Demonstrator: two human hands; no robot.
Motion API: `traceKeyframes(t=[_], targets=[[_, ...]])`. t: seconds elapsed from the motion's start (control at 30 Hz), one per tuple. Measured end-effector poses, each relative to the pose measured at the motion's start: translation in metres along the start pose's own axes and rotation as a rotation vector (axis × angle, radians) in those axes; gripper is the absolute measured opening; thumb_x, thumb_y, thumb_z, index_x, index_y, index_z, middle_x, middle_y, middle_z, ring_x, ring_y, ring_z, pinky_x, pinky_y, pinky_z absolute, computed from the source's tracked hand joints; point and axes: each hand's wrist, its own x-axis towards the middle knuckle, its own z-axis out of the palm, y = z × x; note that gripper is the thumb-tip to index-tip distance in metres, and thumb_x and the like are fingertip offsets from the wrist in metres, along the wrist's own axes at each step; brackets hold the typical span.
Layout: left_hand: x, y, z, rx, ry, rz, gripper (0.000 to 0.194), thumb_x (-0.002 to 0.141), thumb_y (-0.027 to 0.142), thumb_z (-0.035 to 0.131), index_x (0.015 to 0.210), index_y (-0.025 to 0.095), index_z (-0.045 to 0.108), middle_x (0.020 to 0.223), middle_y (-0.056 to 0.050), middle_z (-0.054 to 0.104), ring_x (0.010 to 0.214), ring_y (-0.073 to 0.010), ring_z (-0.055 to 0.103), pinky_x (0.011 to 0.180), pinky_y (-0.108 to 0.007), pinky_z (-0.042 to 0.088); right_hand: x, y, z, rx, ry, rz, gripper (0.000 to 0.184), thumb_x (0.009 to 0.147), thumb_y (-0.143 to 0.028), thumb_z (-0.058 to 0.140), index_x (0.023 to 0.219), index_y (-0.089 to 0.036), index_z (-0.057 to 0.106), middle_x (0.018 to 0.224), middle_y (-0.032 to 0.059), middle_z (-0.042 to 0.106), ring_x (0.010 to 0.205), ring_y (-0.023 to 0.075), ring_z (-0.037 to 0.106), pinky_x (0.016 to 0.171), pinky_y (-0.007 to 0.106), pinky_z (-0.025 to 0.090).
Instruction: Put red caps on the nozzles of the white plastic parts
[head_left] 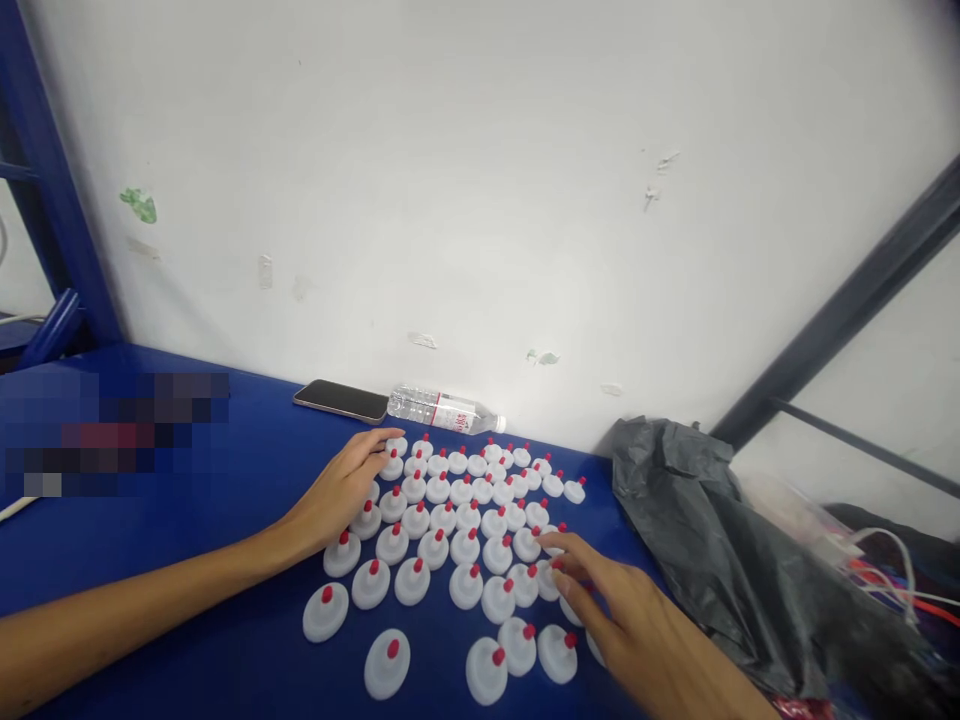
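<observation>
Many white round caps with red tips (466, 546) stand in loose rows on the blue table. My left hand (352, 485) lies along the far left edge of the rows. Its fingers reach forward, and a white cap (396, 446) shows between the forefinger and the thumb; I cannot tell if they press on it. On the right side of the rows, my right hand (611, 600) hovers low with forefinger and thumb apart, its fingertips close to the red tips. Several caps there are partly hidden under this hand.
Behind the caps, a clear plastic bottle (442, 408) lies on its side next to a dark phone (341, 400), against the white wall (450, 200). A grey plastic bag (697, 540) and cables (885, 575) are at the right. The blue table (247, 440) extends to the left.
</observation>
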Motion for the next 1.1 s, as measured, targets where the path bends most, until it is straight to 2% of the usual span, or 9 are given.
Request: traceKeyframes(t=[0.1,0.13,0.4,0.63,0.83,0.93,1.1], targets=[[0.001,-0.002,0.000,-0.001,-0.003,0.013,0.046,0.076,0.037,0.039,0.117,0.038,0.060,0.132,0.005,0.064,0.121,-0.0234,0.057,0.103,-0.040,0.043,0.002,0.002,0.000,0.042,-0.226,-0.003,0.035,0.089,-0.036,0.043,0.118,-0.038,0.063,0.098,-0.0061,0.075,0.090,0.0216,0.072,0.080,0.027,0.060],[0.001,-0.002,0.001,-0.002,-0.001,0.014,0.046,0.076,0.037,0.039,0.117,0.038,0.060,0.132,0.005,0.064,0.121,-0.0232,0.057,0.104,-0.040,0.043,0.003,0.003,0.000,0.037,-0.236,0.012,0.036,0.089,-0.037,0.042,0.119,-0.036,0.062,0.100,-0.0052,0.075,0.092,0.0219,0.072,0.082,0.028,0.059],[0.000,0.001,0.000,-0.016,0.003,0.001,0.047,0.073,0.040,0.040,0.115,0.039,0.061,0.129,0.006,0.066,0.122,-0.0222,0.057,0.104,-0.041,0.042,0.001,0.007,0.003,0.027,-0.250,0.030,0.038,0.091,-0.042,0.039,0.120,-0.031,0.061,0.099,-0.0017,0.075,0.093,0.0224,0.071,0.082,0.031,0.060],[-0.003,0.008,-0.001,-0.033,0.014,-0.029,0.048,0.070,0.047,0.040,0.112,0.040,0.062,0.129,0.007,0.066,0.122,-0.0223,0.057,0.105,-0.041,0.042,0.003,0.011,0.007,0.082,-0.242,0.019,0.034,0.090,-0.038,0.044,0.120,-0.035,0.061,0.097,-0.0044,0.075,0.091,0.0191,0.072,0.083,0.026,0.057],[-0.002,0.009,0.000,-0.063,0.034,-0.064,0.051,0.065,0.052,0.041,0.108,0.039,0.063,0.127,0.005,0.068,0.122,-0.0254,0.058,0.105,-0.043,0.042,0.003,0.014,0.012,0.104,-0.217,0.001,0.035,0.090,-0.036,0.043,0.119,-0.035,0.062,0.095,-0.0061,0.076,0.089,0.0164,0.072,0.079,0.020,0.055],[-0.001,0.007,0.000,-0.049,0.039,-0.064,0.050,0.065,0.053,0.041,0.108,0.040,0.063,0.128,0.006,0.068,0.125,-0.0247,0.055,0.107,-0.042,0.039,0.001,0.014,0.013,0.089,-0.208,0.020,0.036,0.089,-0.037,0.043,0.118,-0.035,0.063,0.098,-0.0057,0.076,0.090,0.0161,0.072,0.079,0.020,0.055],[-0.001,0.005,0.000,-0.068,0.022,-0.075,0.051,0.065,0.051,0.041,0.111,0.042,0.062,0.129,0.007,0.068,0.124,-0.0239,0.057,0.105,-0.042,0.041,0.001,0.011,0.011,0.115,-0.202,0.063,0.036,0.088,-0.040,0.043,0.117,-0.033,0.064,0.096,-0.0044,0.076,0.092,0.0173,0.072,0.079,0.020,0.055]])
